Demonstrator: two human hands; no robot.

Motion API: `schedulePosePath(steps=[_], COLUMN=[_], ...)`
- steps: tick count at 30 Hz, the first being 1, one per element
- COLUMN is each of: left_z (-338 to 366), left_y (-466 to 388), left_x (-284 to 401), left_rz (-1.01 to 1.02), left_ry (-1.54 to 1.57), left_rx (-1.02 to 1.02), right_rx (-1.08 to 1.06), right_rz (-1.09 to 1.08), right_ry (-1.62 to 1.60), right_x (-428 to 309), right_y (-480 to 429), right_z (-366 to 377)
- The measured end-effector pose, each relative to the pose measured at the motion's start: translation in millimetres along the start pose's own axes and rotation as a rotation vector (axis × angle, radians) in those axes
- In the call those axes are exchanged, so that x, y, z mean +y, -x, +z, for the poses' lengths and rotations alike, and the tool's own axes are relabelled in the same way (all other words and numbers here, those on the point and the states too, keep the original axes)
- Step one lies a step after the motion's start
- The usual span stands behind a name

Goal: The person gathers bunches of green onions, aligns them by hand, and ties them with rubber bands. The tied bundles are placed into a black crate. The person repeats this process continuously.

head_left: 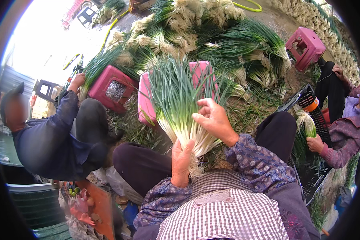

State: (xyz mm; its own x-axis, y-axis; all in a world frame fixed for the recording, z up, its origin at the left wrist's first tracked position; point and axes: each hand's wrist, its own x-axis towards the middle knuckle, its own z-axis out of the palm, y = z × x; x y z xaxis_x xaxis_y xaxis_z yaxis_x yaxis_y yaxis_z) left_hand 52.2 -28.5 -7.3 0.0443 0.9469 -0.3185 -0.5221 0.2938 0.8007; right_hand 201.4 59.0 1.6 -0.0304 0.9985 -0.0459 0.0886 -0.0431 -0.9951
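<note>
My left hand (181, 160) grips a fanned bunch of green onions (175, 99) low on the white stems, just above the pale roots. The green leaves point away from me, over a pink plastic stool (145, 99) that they partly hide. At the bunch's right edge is my right hand (214, 118), its thumb and fingers apart and close to the stalks. Nothing shows between those fingers, though any light contact with a leaf is hard to make out.
Beyond the stool lies a large heap of green onions (159, 39). A person (57, 135) at left handles onions by another pink stool (111, 90). At right, a co-worker's hand (315, 144) holds a bunch over a black crate (313, 177). Leaf scraps (243, 117) litter the ground.
</note>
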Motion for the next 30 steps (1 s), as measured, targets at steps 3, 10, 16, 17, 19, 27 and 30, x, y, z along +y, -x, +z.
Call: schedulePosePath(steps=[3, 10, 16, 17, 19, 27, 30], left_z=[-0.6, 4.3, 6.8, 6.9, 6.4, 13.6, 31.3], left_y=[-1.8, -2.9, -2.3, -1.9, -1.8, 0.4, 0.8], left_x=[-2.0, -2.6, 0.3, 1.1, 3.5, 17.9, 38.4], left_rz=[-0.041, -0.016, -0.009, -0.002, -0.031, -0.069, -0.072], left_ry=[-0.059, -0.079, -0.127, -0.120, -0.085, -0.113, -0.325], left_rx=[-0.001, 0.029, 0.040, 0.040, 0.033, -0.030, -0.121], right_rx=[0.059, 0.111, -0.191, -0.260, -0.238, -0.145, -0.214], right_rz=[0.099, -0.293, -0.369, -0.451, -0.649, -0.092, -0.093], right_ry=[-0.105, 0.223, 0.483, 0.573, 0.642, 1.146, 1.045], right_x=[11.0, -3.5, -19.9, -18.8, -13.1, 18.4, 29.6], right_y=[10.1, -4.6, -23.2, -23.1, -3.2, 43.6, 83.3], right_z=[-11.0, -30.9, -44.7, -47.9, -61.3, -123.7, -111.2])
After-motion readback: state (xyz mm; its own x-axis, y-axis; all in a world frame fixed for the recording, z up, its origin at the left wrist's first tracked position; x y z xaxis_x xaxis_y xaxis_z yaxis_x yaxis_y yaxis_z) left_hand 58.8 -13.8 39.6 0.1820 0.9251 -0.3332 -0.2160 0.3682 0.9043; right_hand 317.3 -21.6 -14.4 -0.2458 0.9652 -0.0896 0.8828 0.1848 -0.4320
